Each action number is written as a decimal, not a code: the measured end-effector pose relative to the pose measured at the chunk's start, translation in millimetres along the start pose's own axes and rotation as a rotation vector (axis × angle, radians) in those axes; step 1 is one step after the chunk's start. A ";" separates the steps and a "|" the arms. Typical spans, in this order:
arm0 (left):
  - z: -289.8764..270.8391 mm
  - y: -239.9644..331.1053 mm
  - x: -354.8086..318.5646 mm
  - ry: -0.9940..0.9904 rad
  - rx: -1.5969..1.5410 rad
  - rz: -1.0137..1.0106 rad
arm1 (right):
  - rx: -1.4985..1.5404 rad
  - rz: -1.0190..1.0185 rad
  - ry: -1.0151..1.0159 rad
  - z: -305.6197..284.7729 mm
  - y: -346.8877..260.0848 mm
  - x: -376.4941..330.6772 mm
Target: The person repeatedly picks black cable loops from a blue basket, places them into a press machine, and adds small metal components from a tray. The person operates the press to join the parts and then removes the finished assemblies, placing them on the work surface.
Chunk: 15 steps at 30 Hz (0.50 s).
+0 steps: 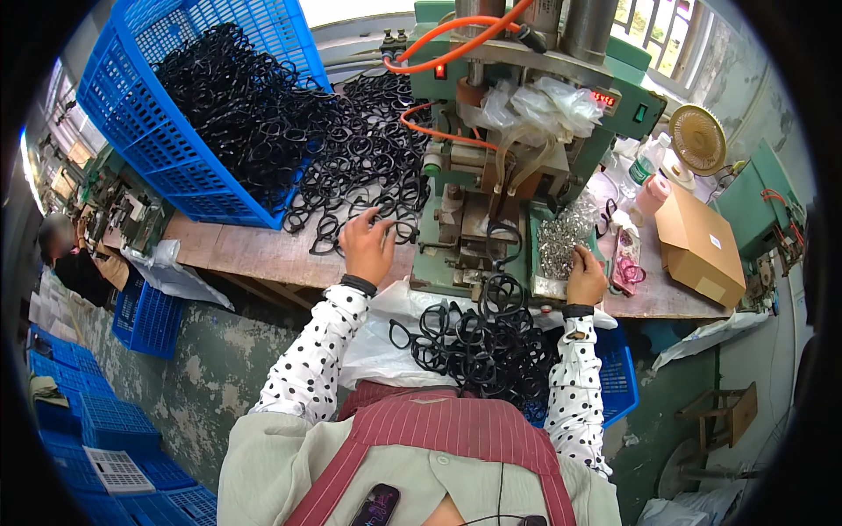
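My left hand (367, 245) reaches into a spill of black eyeglass frames (368, 167) on the wooden bench, fingers curled on one frame at the pile's near edge. My right hand (586, 273) rests at a heap of small silver metal parts (561, 237) beside the green press machine (517, 131); whether it pinches a part I cannot tell. One black frame (504, 241) sits on the machine's fixture. A pile of black frames (478, 337) lies in my lap on white plastic sheet.
A tilted blue crate (167, 131) full of black frames stands at the back left. Orange hoses run over the machine. A cardboard box (697, 245), a small fan (697, 138) and a bottle sit to the right. Blue crates are stacked on the floor at left, near another person.
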State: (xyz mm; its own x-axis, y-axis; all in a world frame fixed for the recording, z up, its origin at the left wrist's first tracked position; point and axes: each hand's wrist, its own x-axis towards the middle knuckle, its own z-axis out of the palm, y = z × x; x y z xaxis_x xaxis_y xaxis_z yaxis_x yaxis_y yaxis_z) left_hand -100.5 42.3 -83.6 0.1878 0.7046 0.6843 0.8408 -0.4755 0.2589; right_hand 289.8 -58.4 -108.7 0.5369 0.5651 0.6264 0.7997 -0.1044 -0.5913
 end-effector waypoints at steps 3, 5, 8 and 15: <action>28.8 -28.5 3.8 -0.148 0.101 -0.050 | 0.036 -0.007 0.009 -1.4 1.0 0.0; 42.8 -41.1 7.9 -0.264 0.106 -0.060 | -0.016 -0.064 -0.001 -5.8 -4.9 1.4; 52.6 -47.1 16.4 -0.326 0.090 -0.033 | -0.045 0.011 -0.039 -9.0 -14.5 3.6; 4.2 -3.2 48.4 -0.190 -0.451 -0.304 | 0.322 0.123 -0.229 -5.2 -61.8 20.5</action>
State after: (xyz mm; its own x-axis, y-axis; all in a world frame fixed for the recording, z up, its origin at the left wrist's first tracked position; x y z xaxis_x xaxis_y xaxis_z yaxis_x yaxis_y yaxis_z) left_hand -92.0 80.2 -54.1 0.0941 0.9071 0.4102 0.5794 -0.3850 0.7184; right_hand 252.9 -44.7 -56.7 0.5204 0.7357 0.4335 0.5886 0.0587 -0.8063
